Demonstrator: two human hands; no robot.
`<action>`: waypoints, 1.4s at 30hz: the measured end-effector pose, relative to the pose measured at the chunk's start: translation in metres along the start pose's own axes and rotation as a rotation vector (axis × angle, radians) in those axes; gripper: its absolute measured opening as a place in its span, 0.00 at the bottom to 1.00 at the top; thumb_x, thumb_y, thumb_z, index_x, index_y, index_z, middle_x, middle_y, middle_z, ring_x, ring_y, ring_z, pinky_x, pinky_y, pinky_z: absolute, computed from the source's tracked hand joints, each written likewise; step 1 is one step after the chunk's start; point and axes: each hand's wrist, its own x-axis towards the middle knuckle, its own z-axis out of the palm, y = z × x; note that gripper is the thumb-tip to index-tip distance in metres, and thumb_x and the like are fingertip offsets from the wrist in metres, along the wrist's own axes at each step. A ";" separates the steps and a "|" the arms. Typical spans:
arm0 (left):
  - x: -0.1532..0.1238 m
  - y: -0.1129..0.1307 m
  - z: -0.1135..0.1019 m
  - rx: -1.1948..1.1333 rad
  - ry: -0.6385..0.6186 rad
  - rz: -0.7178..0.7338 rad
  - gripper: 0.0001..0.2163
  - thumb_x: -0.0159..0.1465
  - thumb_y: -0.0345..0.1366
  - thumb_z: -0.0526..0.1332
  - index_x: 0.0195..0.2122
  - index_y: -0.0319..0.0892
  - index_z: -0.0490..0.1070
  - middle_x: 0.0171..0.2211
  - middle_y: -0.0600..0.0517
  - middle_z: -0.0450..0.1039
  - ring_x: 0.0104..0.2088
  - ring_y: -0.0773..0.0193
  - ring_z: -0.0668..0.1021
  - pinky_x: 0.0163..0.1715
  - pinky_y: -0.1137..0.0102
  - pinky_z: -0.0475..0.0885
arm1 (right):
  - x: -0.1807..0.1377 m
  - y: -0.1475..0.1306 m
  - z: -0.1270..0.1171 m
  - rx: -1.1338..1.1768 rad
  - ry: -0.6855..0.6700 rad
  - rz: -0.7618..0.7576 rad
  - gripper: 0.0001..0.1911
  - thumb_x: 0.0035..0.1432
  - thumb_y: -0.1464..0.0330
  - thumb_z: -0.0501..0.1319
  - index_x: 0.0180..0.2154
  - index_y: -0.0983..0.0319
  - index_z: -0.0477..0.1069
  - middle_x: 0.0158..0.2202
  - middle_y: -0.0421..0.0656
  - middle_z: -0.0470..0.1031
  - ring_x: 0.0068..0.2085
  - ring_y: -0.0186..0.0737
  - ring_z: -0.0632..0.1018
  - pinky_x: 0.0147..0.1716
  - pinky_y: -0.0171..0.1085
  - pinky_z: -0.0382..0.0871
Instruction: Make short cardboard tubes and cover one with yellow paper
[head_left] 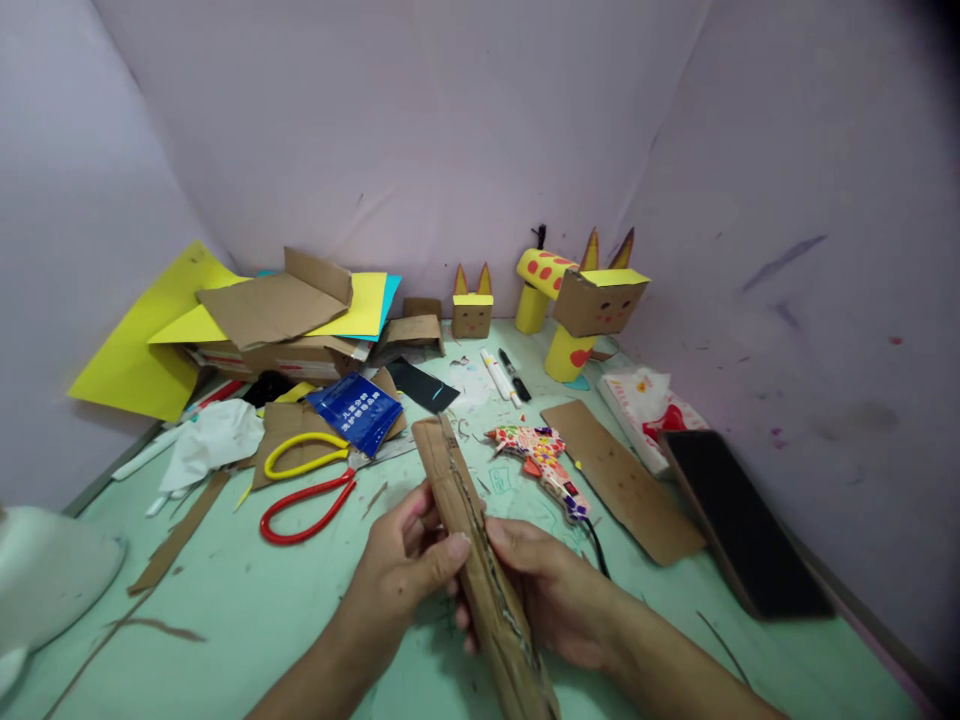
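A long folded strip of corrugated cardboard (pixel 480 580) is held between my two hands above the table, its far end tilted up and its near end running out of the bottom of the view. My left hand (pixel 405 565) closes on its left side, thumb on top. From the right, my right hand (pixel 551 585) grips it, thumb along the open seam and some fingers hidden underneath. Just beyond the right hand lies a flower-patterned glue gun (pixel 541 455) with a black cord. Left of the strip, scissors (pixel 330 485) with one yellow and one red handle rest on the table.
Cardboard and coloured sheets (pixel 285 300) are piled at the back left. Two cardboard animal figures (pixel 600 300) (pixel 471 316) stand at the back. Markers (pixel 501 376), a flat cardboard piece (pixel 622 480), a tissue pack (pixel 637 400) and a phone (pixel 750 520) lie to the right.
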 end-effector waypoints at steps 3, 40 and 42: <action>0.000 0.001 0.000 -0.006 0.033 0.026 0.19 0.53 0.36 0.67 0.46 0.41 0.71 0.37 0.48 0.76 0.30 0.64 0.76 0.31 0.71 0.74 | 0.001 -0.002 0.000 -0.108 0.067 -0.088 0.22 0.45 0.53 0.66 0.28 0.67 0.74 0.21 0.40 0.70 0.22 0.33 0.71 0.26 0.35 0.66; -0.007 0.003 -0.038 1.477 -0.118 0.912 0.11 0.61 0.26 0.58 0.45 0.36 0.71 0.37 0.44 0.74 0.36 0.58 0.74 0.34 0.62 0.72 | -0.021 -0.012 -0.014 -1.917 0.244 -0.916 0.12 0.60 0.72 0.57 0.46 0.64 0.73 0.41 0.50 0.79 0.40 0.47 0.78 0.47 0.55 0.69; -0.008 0.001 -0.038 1.457 -0.130 0.888 0.11 0.61 0.26 0.57 0.45 0.35 0.70 0.39 0.43 0.73 0.37 0.59 0.74 0.34 0.64 0.73 | -0.025 -0.012 -0.020 -1.861 0.245 -0.995 0.12 0.62 0.73 0.55 0.45 0.66 0.73 0.41 0.51 0.80 0.41 0.45 0.79 0.46 0.49 0.73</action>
